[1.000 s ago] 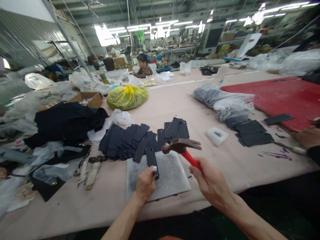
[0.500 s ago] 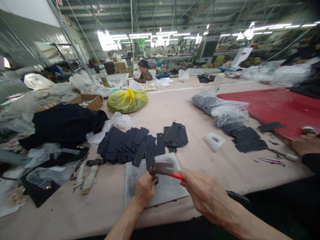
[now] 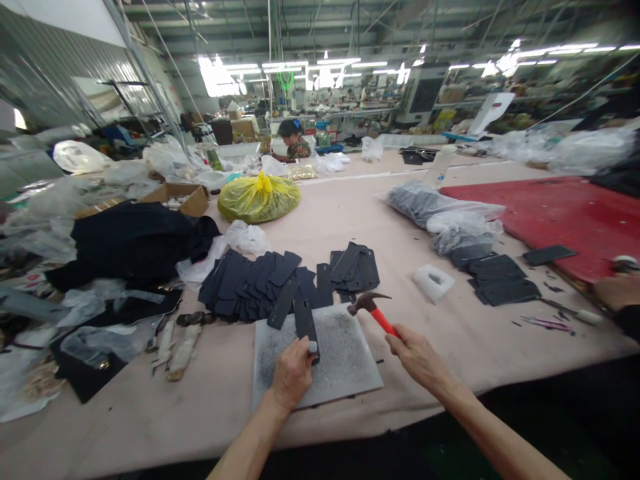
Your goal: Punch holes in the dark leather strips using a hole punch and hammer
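My right hand [image 3: 415,353] is closed round the red handle of a claw hammer [image 3: 382,319], whose head hangs over the right side of a pale board [image 3: 345,360]. On that board, my left hand [image 3: 293,373] is closed on a short punch [image 3: 313,347]; only its light round top shows above the fingers. Under the punch lies a dark strip-shaped piece [image 3: 306,320], running away from me. Another dark strip [image 3: 283,303] rests beside it, partly over the board's far edge. The punch's lower end is hidden by my left hand.
Dark cut pieces [image 3: 250,287] are heaped behind the board, with a smaller stack [image 3: 355,267] to their right. Wrapped-handle tools [image 3: 183,350] lie at left. A white block [image 3: 433,283] sits at right. Another person's hand [image 3: 617,291] rests by the red board [image 3: 550,207].
The hammer has moved up and to the right, away from the punch, uncovering the punch's top. My left hand stays in place on the dark strip. The view has shifted slightly.
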### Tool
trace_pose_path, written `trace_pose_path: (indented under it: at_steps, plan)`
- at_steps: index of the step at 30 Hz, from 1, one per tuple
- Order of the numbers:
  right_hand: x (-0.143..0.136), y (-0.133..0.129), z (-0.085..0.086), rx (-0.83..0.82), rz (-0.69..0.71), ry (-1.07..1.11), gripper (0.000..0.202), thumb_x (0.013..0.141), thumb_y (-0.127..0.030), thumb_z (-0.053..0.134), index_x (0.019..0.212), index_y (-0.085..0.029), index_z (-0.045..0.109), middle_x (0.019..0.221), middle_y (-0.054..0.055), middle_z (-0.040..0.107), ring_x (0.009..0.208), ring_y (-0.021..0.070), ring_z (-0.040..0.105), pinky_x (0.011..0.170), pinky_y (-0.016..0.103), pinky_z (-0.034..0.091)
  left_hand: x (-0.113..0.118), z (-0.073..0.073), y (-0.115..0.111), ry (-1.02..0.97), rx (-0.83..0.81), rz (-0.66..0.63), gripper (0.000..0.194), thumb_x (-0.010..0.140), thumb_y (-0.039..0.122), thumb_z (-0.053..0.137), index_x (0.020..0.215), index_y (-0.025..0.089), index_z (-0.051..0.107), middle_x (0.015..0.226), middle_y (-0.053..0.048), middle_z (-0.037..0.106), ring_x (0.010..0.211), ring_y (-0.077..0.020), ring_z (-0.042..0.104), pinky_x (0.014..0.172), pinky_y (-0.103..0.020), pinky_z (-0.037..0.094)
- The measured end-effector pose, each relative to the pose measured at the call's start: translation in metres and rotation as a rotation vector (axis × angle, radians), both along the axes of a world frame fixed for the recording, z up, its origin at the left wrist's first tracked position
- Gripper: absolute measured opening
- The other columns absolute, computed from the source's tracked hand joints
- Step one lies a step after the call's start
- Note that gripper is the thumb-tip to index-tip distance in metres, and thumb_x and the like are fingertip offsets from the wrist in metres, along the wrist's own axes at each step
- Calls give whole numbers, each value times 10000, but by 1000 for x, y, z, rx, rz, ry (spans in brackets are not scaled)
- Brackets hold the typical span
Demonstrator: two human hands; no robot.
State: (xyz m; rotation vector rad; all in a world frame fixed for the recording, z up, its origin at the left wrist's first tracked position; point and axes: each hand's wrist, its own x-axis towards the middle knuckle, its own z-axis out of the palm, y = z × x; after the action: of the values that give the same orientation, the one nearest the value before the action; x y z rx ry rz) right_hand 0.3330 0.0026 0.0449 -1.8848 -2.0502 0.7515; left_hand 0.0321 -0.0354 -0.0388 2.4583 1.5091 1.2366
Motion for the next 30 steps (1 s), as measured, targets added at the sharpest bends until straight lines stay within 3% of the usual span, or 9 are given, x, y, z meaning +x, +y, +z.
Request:
trace_pose_path:
  at_steps: [3,6,9,13,16,23,27,30]
  plan:
    - [20,11,-34,-22,-106,-161,251,946,-217,375,999,-148,610,875,117,675,778,239,629,697,331,431,-1,-4,-1,-22,-13,-1,265,916,133,475,1156,151,585,1040,-123,721,971,-245,701,892,-414,592]
    - [5,16,-38,178,-82,-216,322,889,-143,451,1175,-148,598,1219,183,595,1079,309,554,883,413,392,-3,-5,-1,-54,-58,-2,267,917,133,481,1156,173,594,1045,-106,726,998,-245,699,901,-413,591]
    - [-44,19,-29,316,121,-51,364,878,-112,482,1207,-206,605,1251,116,584,1147,261,508,960,374,360,-5,-3,-1,-89,-113,-10,252,914,141,491,1120,198,624,1066,-92,726,1014,-244,697,904,-414,588]
    - [-110,17,-25,129,471,192,337,836,-93,531,1128,-220,642,1075,59,644,1007,211,556,866,326,381,-5,1,-2,-134,-163,2,282,914,149,463,1127,199,640,1080,-87,727,1031,-244,689,891,-405,589]
    - [-129,12,-32,133,558,137,368,784,-80,576,1112,-231,641,1076,52,644,1014,237,523,836,354,338,-6,4,-1,-189,-231,67,269,919,189,451,1081,205,665,1030,-76,740,981,-239,701,864,-381,590]
    - [-125,5,-35,130,500,133,348,778,-93,599,1087,-249,635,1085,22,645,1045,222,511,849,334,328,-15,7,5,-332,-396,398,297,933,371,476,949,183,705,913,-82,756,859,-251,714,775,-359,575]
    - [-131,13,-33,140,277,84,286,853,-197,569,1138,-202,599,1172,90,603,1100,262,495,921,380,331,-21,4,3,-335,-334,352,300,916,366,477,932,176,708,903,-83,758,855,-246,718,781,-360,582]
    - [-143,32,-32,200,149,34,417,851,-331,605,1224,-155,543,1261,164,556,1191,339,431,1003,471,271,-24,3,1,-342,-321,333,289,917,346,474,942,181,710,908,-72,763,859,-242,723,780,-366,590]
